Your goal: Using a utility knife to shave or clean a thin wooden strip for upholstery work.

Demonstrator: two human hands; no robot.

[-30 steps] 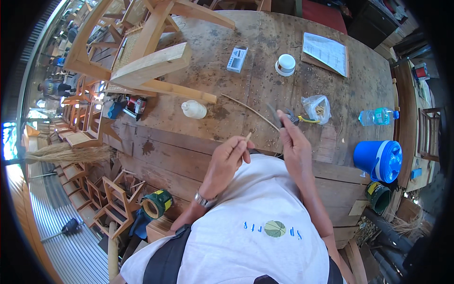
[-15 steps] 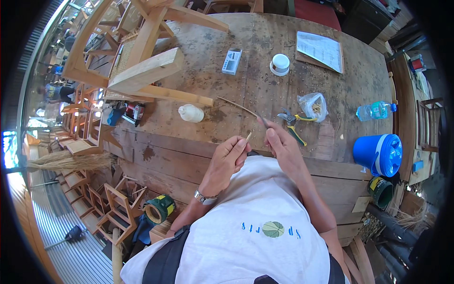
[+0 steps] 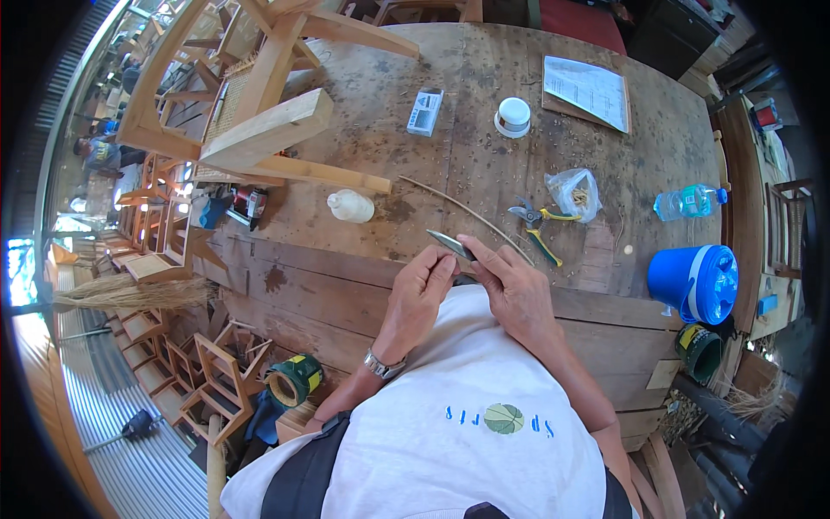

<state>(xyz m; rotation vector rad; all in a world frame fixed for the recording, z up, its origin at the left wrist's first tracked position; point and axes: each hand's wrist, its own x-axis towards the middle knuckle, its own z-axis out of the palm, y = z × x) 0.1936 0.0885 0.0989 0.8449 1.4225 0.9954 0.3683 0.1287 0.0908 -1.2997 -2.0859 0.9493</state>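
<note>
Head view, with the clock face centred on the knife (image 3: 450,244) and 12 at the top edge: I see two bare hands meeting before a white shirt, at the near edge of a worn wooden table (image 3: 389,95). The right hand (image 3: 519,294), at 4 o'clock, is curled around the knife's near end; its pointed blade aims towards 10. The left hand (image 3: 413,298), at 7, is closed, thumb against fingers, with the blade at its fingertips; I cannot tell what, if anything, it pinches.

A thin, bent cane (image 3: 467,208) lies on the table beyond the hands, running from 11 to nearly 4. Pruning shears (image 3: 533,227) with yellow handles rest between 2 and 3, next to a clear plastic bag (image 3: 562,183) holding small pale pieces. A white bottle (image 3: 351,206) is at 10, with a wooden chair frame (image 3: 268,134) farther out. A white jar (image 3: 513,115) sits at 1; a blue bucket (image 3: 673,275) is just past 3.
</note>
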